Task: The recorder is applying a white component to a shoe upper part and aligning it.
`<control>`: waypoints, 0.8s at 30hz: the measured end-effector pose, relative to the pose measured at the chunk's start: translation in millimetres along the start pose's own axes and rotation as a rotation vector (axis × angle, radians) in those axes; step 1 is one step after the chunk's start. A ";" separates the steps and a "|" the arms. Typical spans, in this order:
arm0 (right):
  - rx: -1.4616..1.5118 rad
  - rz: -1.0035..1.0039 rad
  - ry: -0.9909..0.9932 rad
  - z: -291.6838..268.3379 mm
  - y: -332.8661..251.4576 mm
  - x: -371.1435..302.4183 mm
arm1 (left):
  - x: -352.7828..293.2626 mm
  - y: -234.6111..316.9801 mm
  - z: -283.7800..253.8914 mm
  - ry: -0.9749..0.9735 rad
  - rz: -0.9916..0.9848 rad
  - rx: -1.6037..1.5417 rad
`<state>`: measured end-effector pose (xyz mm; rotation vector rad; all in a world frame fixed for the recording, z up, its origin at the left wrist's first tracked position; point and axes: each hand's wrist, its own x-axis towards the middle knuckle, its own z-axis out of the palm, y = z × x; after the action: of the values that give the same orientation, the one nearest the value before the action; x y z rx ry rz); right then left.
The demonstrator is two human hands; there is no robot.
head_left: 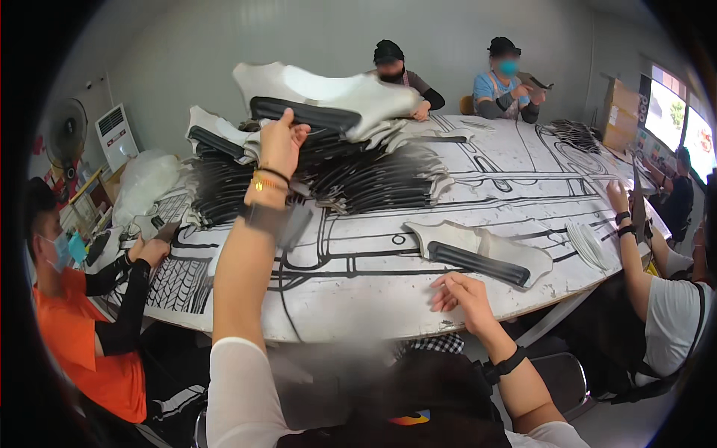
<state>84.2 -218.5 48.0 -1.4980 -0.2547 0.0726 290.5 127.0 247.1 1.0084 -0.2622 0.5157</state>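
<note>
Raised over the far left of the table, my left hand point(279, 142) is closed on the lower edge of a pale grey, wavy-edged panel point(317, 84) with a long black padded strip along it. Beneath and behind it lies a big pile of similar panels point(385, 179), their black strips stacked close together. My right hand point(464, 297) hovers by the near table edge, fingers loosely bent and apart, holding nothing. Just beyond it, a single panel point(485, 250) rests on the table with its black strip toward me.
The white table point(358, 299) has black line drawings. A thin stack of pale pieces point(586, 245) lies at right, with a dark pile point(573, 137) farther back. Co-workers sit around: one in orange point(89, 343) at left, two across, others at right. A dark cable point(286, 299) hangs near my left arm.
</note>
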 end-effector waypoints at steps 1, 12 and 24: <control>0.000 0.002 -0.019 2.5 -0.7 1.2 | 26.7 1.8 -13.0 0.058 0.021 -0.020; 0.046 0.004 -0.021 0.4 0.8 2.1 | 22.3 -25.5 -49.7 0.078 -0.306 0.420; -0.045 -0.091 -0.008 5.2 2.1 -2.1 | -410.1 21.3 98.1 -1.440 0.199 -0.760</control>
<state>81.4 -213.7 45.9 -1.5289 -0.3321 0.0001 -67.0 -66.5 133.4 0.4278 -1.7075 -0.2454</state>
